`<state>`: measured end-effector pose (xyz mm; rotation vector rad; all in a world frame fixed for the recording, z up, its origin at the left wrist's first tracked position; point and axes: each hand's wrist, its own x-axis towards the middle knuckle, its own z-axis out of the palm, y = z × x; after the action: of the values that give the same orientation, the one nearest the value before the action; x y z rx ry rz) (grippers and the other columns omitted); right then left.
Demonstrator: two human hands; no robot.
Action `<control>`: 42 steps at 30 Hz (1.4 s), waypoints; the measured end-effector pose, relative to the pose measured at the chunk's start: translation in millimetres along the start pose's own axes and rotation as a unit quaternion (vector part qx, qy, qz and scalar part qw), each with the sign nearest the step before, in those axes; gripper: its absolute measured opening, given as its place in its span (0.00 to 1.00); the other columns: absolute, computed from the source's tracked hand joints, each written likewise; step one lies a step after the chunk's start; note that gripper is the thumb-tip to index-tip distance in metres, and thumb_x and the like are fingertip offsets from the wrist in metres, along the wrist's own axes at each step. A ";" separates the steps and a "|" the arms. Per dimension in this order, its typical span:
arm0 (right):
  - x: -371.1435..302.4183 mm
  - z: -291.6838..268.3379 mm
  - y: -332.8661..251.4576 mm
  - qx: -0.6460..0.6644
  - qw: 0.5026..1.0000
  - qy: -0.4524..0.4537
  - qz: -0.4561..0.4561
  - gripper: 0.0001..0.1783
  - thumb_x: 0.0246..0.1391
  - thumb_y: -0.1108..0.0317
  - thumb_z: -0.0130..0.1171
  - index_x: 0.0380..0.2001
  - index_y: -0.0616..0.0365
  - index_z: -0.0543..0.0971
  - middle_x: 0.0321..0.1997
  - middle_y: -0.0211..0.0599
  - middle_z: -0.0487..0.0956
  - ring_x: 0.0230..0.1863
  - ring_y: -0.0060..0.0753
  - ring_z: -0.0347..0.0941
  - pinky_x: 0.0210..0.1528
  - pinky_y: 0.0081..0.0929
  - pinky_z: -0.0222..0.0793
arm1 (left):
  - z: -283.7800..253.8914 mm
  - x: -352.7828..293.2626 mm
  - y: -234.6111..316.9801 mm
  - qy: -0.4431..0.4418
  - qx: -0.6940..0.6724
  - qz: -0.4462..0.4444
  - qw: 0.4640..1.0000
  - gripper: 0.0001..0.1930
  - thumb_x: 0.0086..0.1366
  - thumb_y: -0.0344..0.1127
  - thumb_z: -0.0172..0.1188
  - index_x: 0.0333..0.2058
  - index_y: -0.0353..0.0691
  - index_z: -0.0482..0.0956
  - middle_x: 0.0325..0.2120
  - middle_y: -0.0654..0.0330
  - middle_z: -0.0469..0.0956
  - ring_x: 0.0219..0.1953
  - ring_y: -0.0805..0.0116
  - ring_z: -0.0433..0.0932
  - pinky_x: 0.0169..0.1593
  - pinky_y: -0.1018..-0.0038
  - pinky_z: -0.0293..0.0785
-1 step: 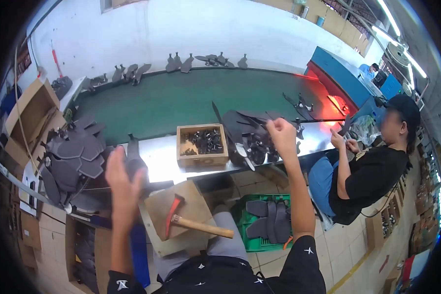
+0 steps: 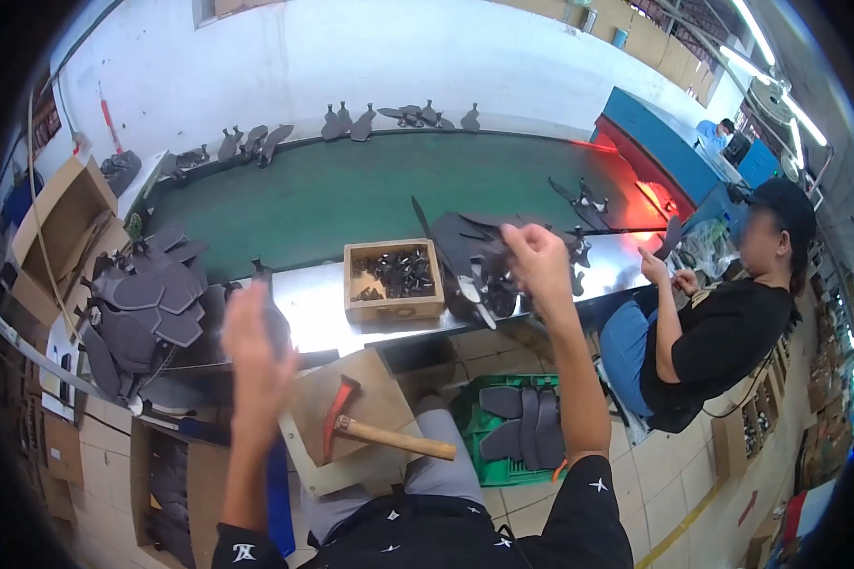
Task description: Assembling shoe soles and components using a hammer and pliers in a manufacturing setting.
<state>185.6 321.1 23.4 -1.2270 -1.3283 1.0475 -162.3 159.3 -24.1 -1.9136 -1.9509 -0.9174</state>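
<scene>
Right hand (image 2: 538,261), fingers curled, at a pile of flat grey pieces (image 2: 457,243) on the bench (image 2: 315,311); left hand (image 2: 256,349), blurred, beside another grey piece (image 2: 277,324); whether either grips anything, I cannot tell; pieces look light, probably bendy, best pinched by the edge.

The left hand (image 2: 256,351), blurred, overlaps a dark grey sole-shaped piece (image 2: 274,320) at the near edge of the silver worktop (image 2: 315,308), while the right hand (image 2: 543,261), its fingertips drawn together, is over a pile of grey pieces (image 2: 458,239), its grip too blurred to tell. Between them stands a wooden box (image 2: 394,310) of small black parts (image 2: 403,273), and a red-headed hammer (image 2: 381,435) lies on a board (image 2: 386,394) across the lap (image 2: 438,479). To the right, a co-worker (image 2: 721,332) holds a slim dark piece (image 2: 673,237).
</scene>
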 end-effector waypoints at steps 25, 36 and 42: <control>-312.3 -24.4 151.7 -0.006 0.988 -0.024 0.155 0.12 0.61 0.68 0.58 0.44 0.62 0.78 0.13 0.21 0.66 0.11 0.15 0.59 0.15 0.20 0.53 | 59.8 -69.9 10.4 -0.135 -0.493 -0.165 0.843 0.37 0.68 0.35 0.59 0.69 0.33 0.51 0.59 0.49 0.67 0.60 0.62 0.66 0.65 0.66 0.57; -293.1 -41.8 187.8 0.025 0.966 0.069 0.250 0.14 0.62 0.63 0.61 0.43 0.63 0.80 0.14 0.23 0.66 0.12 0.15 0.60 0.14 0.19 0.54 | 186.1 94.6 13.3 -0.127 0.083 0.129 0.980 0.06 0.58 0.37 0.63 0.30 0.42 0.83 0.35 0.58 0.80 0.46 0.53 0.73 0.49 0.57 0.68; -249.5 -13.8 156.1 0.109 0.990 -0.006 0.088 0.17 0.60 0.66 0.60 0.46 0.70 0.79 0.18 0.27 0.73 0.14 0.13 0.63 0.16 0.15 0.55 | 155.3 127.4 24.2 -0.179 -0.285 -0.017 0.941 0.08 0.56 0.31 0.66 0.34 0.35 0.87 0.25 0.52 0.84 0.25 0.67 0.83 0.34 0.71 0.77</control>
<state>213.6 89.7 -156.8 -1.1881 -1.0954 1.2911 -114.1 352.1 -62.2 -2.5221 -2.0705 -1.3393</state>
